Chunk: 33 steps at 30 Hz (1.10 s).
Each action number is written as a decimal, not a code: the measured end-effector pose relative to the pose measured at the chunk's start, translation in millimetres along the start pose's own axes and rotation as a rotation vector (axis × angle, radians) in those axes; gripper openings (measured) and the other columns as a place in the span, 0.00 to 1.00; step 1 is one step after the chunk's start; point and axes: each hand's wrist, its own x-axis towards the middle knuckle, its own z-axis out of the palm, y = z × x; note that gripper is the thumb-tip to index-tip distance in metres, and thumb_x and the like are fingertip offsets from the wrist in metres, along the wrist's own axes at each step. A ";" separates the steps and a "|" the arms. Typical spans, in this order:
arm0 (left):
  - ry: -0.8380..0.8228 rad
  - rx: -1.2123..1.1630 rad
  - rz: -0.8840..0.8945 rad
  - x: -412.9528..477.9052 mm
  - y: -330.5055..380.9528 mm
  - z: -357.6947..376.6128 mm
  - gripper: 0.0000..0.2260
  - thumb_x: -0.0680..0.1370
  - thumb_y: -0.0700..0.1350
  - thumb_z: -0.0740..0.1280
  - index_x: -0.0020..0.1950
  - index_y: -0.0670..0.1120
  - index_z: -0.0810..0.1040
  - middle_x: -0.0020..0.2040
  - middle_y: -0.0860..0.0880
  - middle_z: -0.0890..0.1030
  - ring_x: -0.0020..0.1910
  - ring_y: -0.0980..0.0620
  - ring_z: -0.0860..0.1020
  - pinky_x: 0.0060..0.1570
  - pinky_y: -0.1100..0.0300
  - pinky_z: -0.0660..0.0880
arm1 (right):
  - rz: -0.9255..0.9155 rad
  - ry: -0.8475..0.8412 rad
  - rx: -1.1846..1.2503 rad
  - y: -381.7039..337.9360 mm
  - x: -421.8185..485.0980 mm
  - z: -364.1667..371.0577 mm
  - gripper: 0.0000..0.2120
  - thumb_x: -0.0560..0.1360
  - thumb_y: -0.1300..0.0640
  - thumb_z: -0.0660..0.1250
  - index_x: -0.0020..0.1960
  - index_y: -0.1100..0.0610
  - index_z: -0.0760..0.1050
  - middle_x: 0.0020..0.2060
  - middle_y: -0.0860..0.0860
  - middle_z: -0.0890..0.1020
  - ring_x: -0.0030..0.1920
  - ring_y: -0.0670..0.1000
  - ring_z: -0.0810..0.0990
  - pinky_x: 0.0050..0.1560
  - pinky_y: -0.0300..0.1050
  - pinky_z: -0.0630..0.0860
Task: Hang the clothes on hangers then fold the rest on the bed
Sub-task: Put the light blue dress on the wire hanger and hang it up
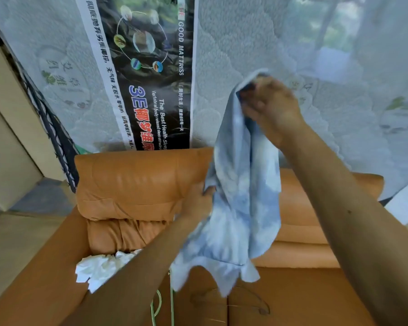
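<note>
A pale blue tie-dye garment [243, 208] hangs in the air over an orange leather sofa [137, 180]. My right hand [269, 109] grips its top edge, raised high. My left hand [198, 203] holds the garment's left side lower down. A white crumpled garment [99, 269] lies on the sofa seat at the left, partly behind my left forearm. A green wire hanger [160, 304] shows on the seat below my left arm. A brown hanger [247, 302] lies on the seat under the blue garment.
A plastic-wrapped mattress [245, 38] with a printed label stands upright behind the sofa. A beige wall or cabinet [5, 142] is at the left, with floor [14, 250] beside the sofa arm.
</note>
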 end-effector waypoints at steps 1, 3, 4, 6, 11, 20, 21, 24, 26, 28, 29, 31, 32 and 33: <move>-0.007 -0.045 -0.001 9.9 15.8 -3.6 0.10 0.83 0.39 0.61 0.47 0.49 0.78 0.34 0.52 0.77 0.35 0.58 0.76 0.39 0.61 0.69 | 0.062 -0.079 -0.078 8.8 -3.2 -8.1 0.03 0.76 0.61 0.71 0.47 0.54 0.78 0.39 0.53 0.76 0.39 0.50 0.77 0.41 0.44 0.73; 0.001 -0.082 -0.011 33.8 40.8 -11.6 0.09 0.82 0.42 0.62 0.50 0.46 0.82 0.32 0.51 0.78 0.31 0.52 0.75 0.34 0.59 0.69 | 0.174 -0.153 -0.254 34.5 -18.5 -20.2 0.09 0.76 0.60 0.72 0.51 0.54 0.73 0.41 0.53 0.73 0.40 0.49 0.73 0.42 0.43 0.69; 0.018 -0.094 -0.027 47.9 51.7 -16.7 0.10 0.80 0.47 0.63 0.52 0.46 0.84 0.33 0.50 0.80 0.32 0.51 0.76 0.35 0.59 0.71 | 0.199 -0.146 -0.339 51.5 -29.1 -26.6 0.12 0.77 0.61 0.72 0.56 0.54 0.72 0.45 0.53 0.75 0.44 0.49 0.75 0.45 0.43 0.71; 0.066 -0.166 -0.112 76.4 63.3 -24.5 0.16 0.77 0.52 0.65 0.56 0.43 0.84 0.46 0.44 0.85 0.45 0.44 0.82 0.51 0.53 0.78 | 0.234 -0.166 -0.507 84.3 -60.0 -39.6 0.28 0.72 0.53 0.78 0.68 0.53 0.71 0.59 0.52 0.79 0.57 0.49 0.79 0.58 0.44 0.77; -0.015 -0.284 -0.205 91.4 97.0 -27.9 0.11 0.83 0.46 0.64 0.53 0.38 0.79 0.45 0.42 0.81 0.51 0.45 0.80 0.59 0.52 0.76 | 0.469 -0.342 -0.581 143.9 -147.4 -47.2 0.38 0.68 0.46 0.81 0.73 0.46 0.67 0.62 0.41 0.79 0.59 0.39 0.80 0.54 0.34 0.79; -0.288 0.041 0.154 32.8 82.2 -45.2 0.14 0.75 0.58 0.71 0.56 0.56 0.74 0.54 0.56 0.75 0.51 0.62 0.76 0.62 0.63 0.71 | 0.359 0.061 -0.032 140.5 -97.8 -32.4 0.11 0.83 0.60 0.63 0.61 0.64 0.80 0.56 0.61 0.85 0.60 0.62 0.83 0.63 0.58 0.78; -0.357 0.078 0.208 15.6 74.7 -52.1 0.16 0.74 0.61 0.69 0.58 0.58 0.73 0.56 0.58 0.75 0.54 0.65 0.75 0.64 0.65 0.70 | 0.372 0.067 -0.060 136.8 -88.5 -31.1 0.13 0.84 0.60 0.62 0.60 0.67 0.79 0.56 0.63 0.84 0.59 0.63 0.83 0.62 0.58 0.79; -0.505 0.205 0.286 -26.5 37.6 -65.8 0.37 0.70 0.63 0.74 0.75 0.60 0.61 0.71 0.66 0.67 0.68 0.72 0.66 0.65 0.71 0.67 | 0.377 0.069 -0.113 133.7 -69.6 -26.8 0.16 0.85 0.61 0.58 0.56 0.74 0.77 0.48 0.68 0.80 0.46 0.62 0.80 0.48 0.49 0.78; -0.434 0.237 0.332 -36.8 4.3 -61.5 0.39 0.73 0.54 0.77 0.77 0.56 0.59 0.74 0.64 0.66 0.71 0.69 0.65 0.67 0.71 0.66 | 0.372 0.069 -0.058 128.8 -62.5 -19.2 0.13 0.85 0.60 0.59 0.56 0.70 0.75 0.46 0.69 0.73 0.42 0.61 0.73 0.44 0.48 0.73; -0.249 0.190 0.289 -36.2 -26.0 -56.4 0.26 0.76 0.51 0.73 0.72 0.52 0.69 0.67 0.58 0.76 0.65 0.63 0.74 0.65 0.60 0.73 | 0.372 0.028 0.008 122.7 -57.4 -13.8 0.09 0.83 0.60 0.62 0.56 0.66 0.74 0.47 0.67 0.73 0.45 0.59 0.73 0.51 0.52 0.73; -0.169 0.149 0.226 -34.2 -32.1 -56.0 0.17 0.76 0.52 0.69 0.65 0.54 0.76 0.59 0.58 0.81 0.58 0.62 0.79 0.59 0.57 0.77 | 0.384 0.003 0.025 119.7 -56.3 -13.0 0.09 0.82 0.60 0.63 0.54 0.66 0.74 0.48 0.66 0.74 0.47 0.59 0.74 0.54 0.53 0.73; -0.075 -0.004 0.101 -25.9 -36.6 -55.4 0.08 0.78 0.50 0.65 0.53 0.51 0.82 0.46 0.55 0.85 0.46 0.60 0.82 0.47 0.59 0.78 | 0.447 -0.049 0.038 118.0 -53.6 -17.0 0.11 0.83 0.60 0.61 0.52 0.67 0.75 0.49 0.66 0.76 0.50 0.59 0.77 0.60 0.56 0.74; -0.040 -0.087 0.063 -22.9 -33.2 -55.6 0.08 0.82 0.44 0.63 0.51 0.45 0.81 0.43 0.52 0.84 0.42 0.60 0.82 0.45 0.62 0.77 | 0.477 -0.064 0.030 117.1 -51.5 -20.1 0.12 0.83 0.59 0.61 0.54 0.70 0.76 0.51 0.68 0.78 0.52 0.60 0.77 0.63 0.58 0.74; -0.004 -0.121 0.034 -19.7 -23.6 -58.5 0.09 0.84 0.39 0.61 0.50 0.41 0.80 0.40 0.51 0.84 0.41 0.60 0.82 0.43 0.64 0.77 | 0.490 -0.062 0.023 117.4 -50.6 -24.9 0.15 0.83 0.59 0.62 0.57 0.73 0.75 0.55 0.70 0.78 0.54 0.61 0.77 0.65 0.59 0.74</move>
